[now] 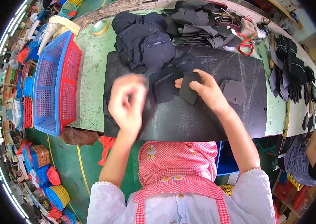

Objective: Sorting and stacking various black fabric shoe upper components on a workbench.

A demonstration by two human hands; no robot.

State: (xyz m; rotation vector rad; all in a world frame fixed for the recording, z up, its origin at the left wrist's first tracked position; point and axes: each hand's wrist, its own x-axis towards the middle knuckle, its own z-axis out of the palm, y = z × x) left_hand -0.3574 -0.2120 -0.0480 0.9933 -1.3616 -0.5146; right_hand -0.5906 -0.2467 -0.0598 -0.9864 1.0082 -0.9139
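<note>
My right hand (209,90) pinches a small dark grey sheet piece (190,88) between thumb and fingers, above the black work mat (187,119). To its left, my left hand (128,102) hangs over the mat, smeared by motion. Its fingers curl in toward the thumb; whether anything is between them is hidden. Between the hands lie loose black cut pieces (164,89). Beyond them rises a heap of black rounded pieces (154,50). A short stack of grey pieces (234,92) rests on the mat, right of my right hand.
Blue and red baskets (58,82) stand at the table's left, near a tape roll (100,27). Dark offcuts (199,26) and red-handled scissors (245,46) lie at the far side. Bundled dark pieces (288,71) sit at the right, where another person (305,156) is at the edge of view.
</note>
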